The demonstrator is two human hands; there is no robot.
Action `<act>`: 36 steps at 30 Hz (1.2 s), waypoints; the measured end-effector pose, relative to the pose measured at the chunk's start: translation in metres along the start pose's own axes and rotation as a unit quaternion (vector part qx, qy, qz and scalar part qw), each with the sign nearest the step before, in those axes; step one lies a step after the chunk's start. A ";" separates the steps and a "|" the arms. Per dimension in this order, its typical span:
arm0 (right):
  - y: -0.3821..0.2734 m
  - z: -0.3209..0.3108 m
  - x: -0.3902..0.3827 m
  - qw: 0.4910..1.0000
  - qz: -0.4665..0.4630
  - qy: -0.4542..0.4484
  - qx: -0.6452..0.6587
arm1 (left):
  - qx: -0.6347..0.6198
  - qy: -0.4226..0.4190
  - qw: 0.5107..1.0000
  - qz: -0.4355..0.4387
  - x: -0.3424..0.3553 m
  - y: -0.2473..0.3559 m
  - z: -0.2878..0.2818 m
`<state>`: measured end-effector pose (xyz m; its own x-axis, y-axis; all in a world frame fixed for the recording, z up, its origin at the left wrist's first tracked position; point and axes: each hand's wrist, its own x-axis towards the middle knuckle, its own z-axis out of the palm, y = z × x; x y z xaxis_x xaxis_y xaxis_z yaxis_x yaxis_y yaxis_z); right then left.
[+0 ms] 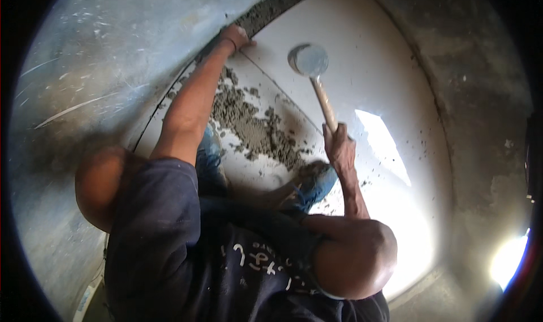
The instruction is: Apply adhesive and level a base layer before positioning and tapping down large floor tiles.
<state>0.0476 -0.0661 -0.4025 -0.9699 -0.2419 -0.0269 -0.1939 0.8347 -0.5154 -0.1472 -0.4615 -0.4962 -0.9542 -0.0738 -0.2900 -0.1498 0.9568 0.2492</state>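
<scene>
My right hand (340, 146) is closed around the wooden handle of a mallet (323, 98). Its round, pale grey head points away from me, over a large white floor tile (362, 56). At the far left, my left hand (236, 37) reaches to the tile's edge beside the wall, with a finger stretched out onto the white surface near a joint; its other fingers show only in part. Clumps of grey mortar (249, 124) lie scattered on the nearer white tile (240, 175), between my two arms.
A strip of wet mortar (266, 13) runs along the far left wall base. The grey wall (102, 50) rises at my left. My shoes (317, 180) stand on the tile near the mortar. Bright sunlight (384, 146) falls on the right. Another grey surface (481, 112) borders the tiles on the right.
</scene>
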 end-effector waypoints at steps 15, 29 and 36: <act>0.007 -0.010 -0.004 0.989 0.125 -0.015 0.076 | -0.071 -0.066 0.994 -0.053 0.000 -0.001 -0.008; 0.006 -0.030 0.043 0.985 0.051 0.151 0.057 | -0.045 -0.074 0.996 -0.017 0.007 -0.012 0.006; 0.060 -0.023 0.057 0.969 0.233 0.078 -0.004 | -0.087 0.009 0.996 -0.003 0.012 -0.025 0.022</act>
<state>-0.0230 -0.0183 -0.4148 -0.9630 0.2388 -0.1250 0.2694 0.8396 -0.4716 -0.1492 -0.4804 -0.5260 -0.9572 -0.0856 -0.2766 -0.1968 0.8929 0.4050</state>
